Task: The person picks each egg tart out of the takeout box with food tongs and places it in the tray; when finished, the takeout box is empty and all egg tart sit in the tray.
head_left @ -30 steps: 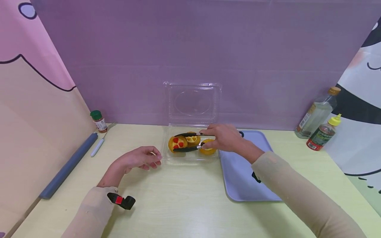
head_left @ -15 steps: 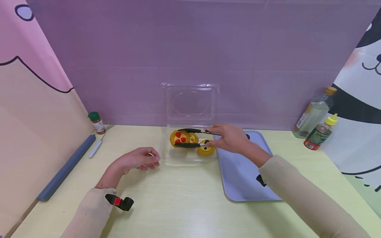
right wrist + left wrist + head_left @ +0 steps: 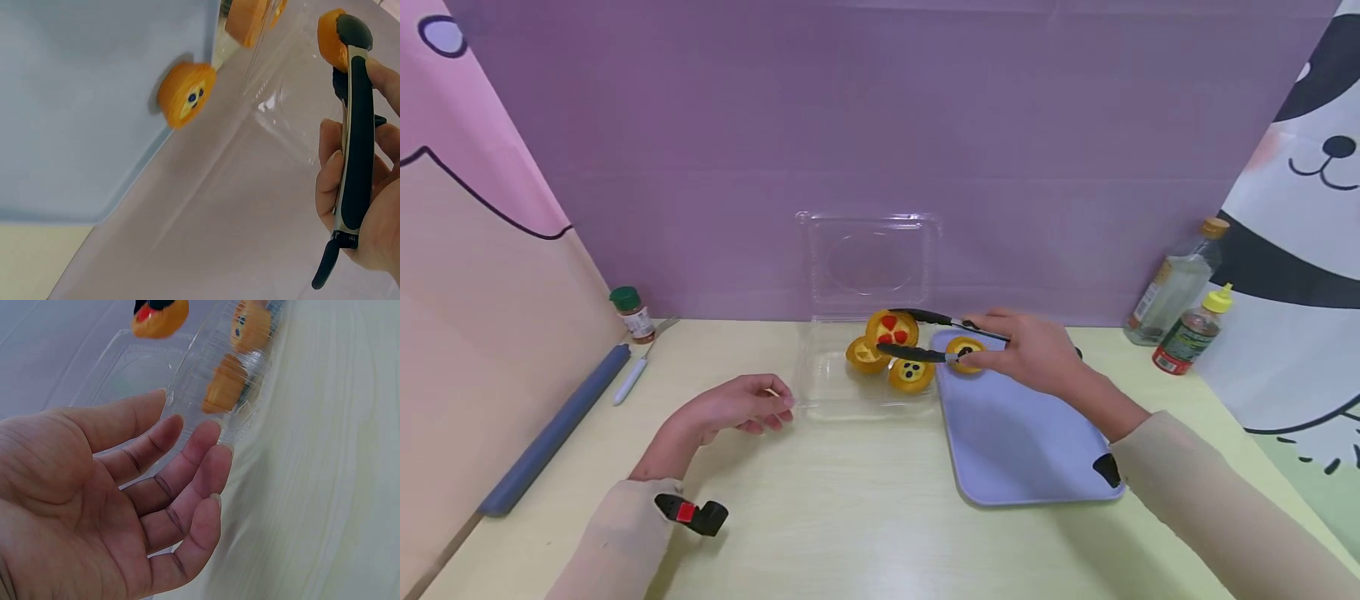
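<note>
With 12 o'clock at the far edge of the bench (image 3: 820, 517), the step in hand seemed to be carrying a tart with tongs. The right hand (image 3: 1041, 350) gripped the tongs (image 3: 357, 150), whose tips pinched the red-topped tart (image 3: 891, 327), raised above the 1 o'clock part of the clear container (image 3: 831, 392). The left hand (image 3: 733, 406) held nothing, fingers loosely bent at the container's 7 o'clock corner; whether they touched it could not be told.

A yellow-topped tart (image 3: 863, 358) and a dark-dotted tart (image 3: 912, 377) lay in the container; another dotted tart (image 3: 185, 94) sat in the 11 o'clock corner of the blue tray (image 3: 1026, 450). The next move probably called for an even squeeze on the tongs and enough height to pass the neighbouring tarts.

The pale, wood-grained bench carried a green-capped jar (image 3: 636, 317) and a blue roll (image 3: 553, 433) towards 10 o'clock, and a large bottle (image 3: 1172, 287) and yellow-capped bottle (image 3: 1189, 337) at 2 o'clock. A purple cloth (image 3: 880, 125) hung behind at 12.
</note>
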`<act>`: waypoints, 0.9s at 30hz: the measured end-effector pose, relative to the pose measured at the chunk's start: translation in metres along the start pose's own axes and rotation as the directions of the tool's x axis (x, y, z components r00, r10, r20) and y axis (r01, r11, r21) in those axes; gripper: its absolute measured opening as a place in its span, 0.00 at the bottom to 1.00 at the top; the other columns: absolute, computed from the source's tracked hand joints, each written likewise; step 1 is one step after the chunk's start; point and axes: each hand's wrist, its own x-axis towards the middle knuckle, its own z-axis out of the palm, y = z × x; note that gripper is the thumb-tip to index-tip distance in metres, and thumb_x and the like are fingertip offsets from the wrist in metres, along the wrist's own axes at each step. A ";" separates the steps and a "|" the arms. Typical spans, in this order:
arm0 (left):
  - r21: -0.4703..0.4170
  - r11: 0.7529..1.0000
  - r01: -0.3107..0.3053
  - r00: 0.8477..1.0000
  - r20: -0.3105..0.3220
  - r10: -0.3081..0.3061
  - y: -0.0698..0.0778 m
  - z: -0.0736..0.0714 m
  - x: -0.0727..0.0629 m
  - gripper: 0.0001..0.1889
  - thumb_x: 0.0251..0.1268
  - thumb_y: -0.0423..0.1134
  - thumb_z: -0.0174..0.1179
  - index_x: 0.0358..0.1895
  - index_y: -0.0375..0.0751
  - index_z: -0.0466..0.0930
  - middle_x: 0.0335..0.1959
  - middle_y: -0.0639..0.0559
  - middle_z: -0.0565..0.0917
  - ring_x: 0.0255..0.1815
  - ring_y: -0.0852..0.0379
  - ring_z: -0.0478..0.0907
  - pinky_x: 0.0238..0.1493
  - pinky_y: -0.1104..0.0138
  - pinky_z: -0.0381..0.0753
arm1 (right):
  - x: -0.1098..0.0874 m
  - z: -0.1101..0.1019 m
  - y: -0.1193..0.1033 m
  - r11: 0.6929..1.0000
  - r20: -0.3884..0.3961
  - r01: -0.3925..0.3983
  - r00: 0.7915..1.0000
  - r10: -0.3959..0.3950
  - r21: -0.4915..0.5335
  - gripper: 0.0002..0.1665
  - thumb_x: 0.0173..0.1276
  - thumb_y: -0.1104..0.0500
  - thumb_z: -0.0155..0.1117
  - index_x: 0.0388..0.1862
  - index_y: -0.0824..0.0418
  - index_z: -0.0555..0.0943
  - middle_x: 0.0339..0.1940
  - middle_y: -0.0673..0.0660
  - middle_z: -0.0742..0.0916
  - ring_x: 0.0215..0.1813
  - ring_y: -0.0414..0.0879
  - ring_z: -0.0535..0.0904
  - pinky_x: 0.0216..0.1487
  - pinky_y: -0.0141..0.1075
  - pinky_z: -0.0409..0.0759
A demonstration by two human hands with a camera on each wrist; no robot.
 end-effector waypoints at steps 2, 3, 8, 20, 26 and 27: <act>0.000 1.000 -0.003 1.000 0.002 0.003 -0.001 0.000 0.000 0.19 0.73 0.48 0.59 0.54 0.35 0.75 0.48 0.43 0.85 0.47 0.51 0.82 0.48 0.60 0.79 | -0.007 -0.004 0.007 1.000 -0.020 -0.012 1.000 0.012 0.006 0.37 0.60 0.37 0.73 0.68 0.45 0.78 0.61 0.53 0.85 0.34 0.44 0.79 0.26 0.34 0.71; 0.001 1.000 -0.004 1.000 0.004 0.004 -0.001 0.000 0.000 0.19 0.73 0.48 0.59 0.54 0.35 0.75 0.48 0.43 0.85 0.47 0.51 0.82 0.48 0.60 0.79 | -0.010 -0.007 0.011 1.000 -0.030 -0.018 0.999 0.018 0.008 0.38 0.60 0.37 0.73 0.68 0.46 0.78 0.62 0.54 0.84 0.33 0.44 0.79 0.26 0.34 0.71; 0.001 1.000 -0.012 1.000 0.010 0.012 -0.002 -0.001 0.001 0.19 0.73 0.48 0.59 0.54 0.35 0.75 0.49 0.42 0.85 0.48 0.51 0.82 0.49 0.60 0.79 | -0.025 -0.017 0.032 0.999 -0.070 -0.051 0.996 0.050 -0.014 0.38 0.61 0.36 0.72 0.68 0.48 0.78 0.63 0.57 0.84 0.36 0.46 0.82 0.26 0.35 0.71; -0.004 1.000 -0.014 1.000 0.014 0.014 -0.002 -0.001 0.001 0.20 0.73 0.49 0.59 0.54 0.35 0.74 0.49 0.42 0.85 0.47 0.51 0.82 0.48 0.60 0.79 | -0.045 -0.031 0.075 0.986 -0.049 -0.156 0.987 0.154 -0.064 0.43 0.63 0.32 0.67 0.71 0.52 0.75 0.64 0.63 0.82 0.54 0.60 0.83 0.34 0.42 0.80; 0.005 1.000 -0.010 1.000 0.015 0.010 -0.002 -0.001 0.002 0.20 0.73 0.49 0.59 0.54 0.35 0.74 0.49 0.42 0.85 0.47 0.52 0.82 0.48 0.60 0.79 | -0.052 -0.031 0.094 0.977 -0.032 -0.202 0.979 0.201 -0.064 0.45 0.63 0.29 0.65 0.72 0.52 0.73 0.66 0.64 0.81 0.56 0.62 0.82 0.34 0.44 0.79; 0.007 1.000 -0.009 1.000 0.016 0.008 -0.002 -0.001 0.002 0.20 0.73 0.49 0.58 0.54 0.35 0.74 0.49 0.42 0.85 0.48 0.52 0.82 0.48 0.60 0.79 | -0.054 -0.030 0.097 0.975 -0.031 -0.211 0.977 0.209 -0.063 0.46 0.62 0.29 0.65 0.72 0.53 0.73 0.66 0.65 0.81 0.57 0.63 0.82 0.34 0.43 0.79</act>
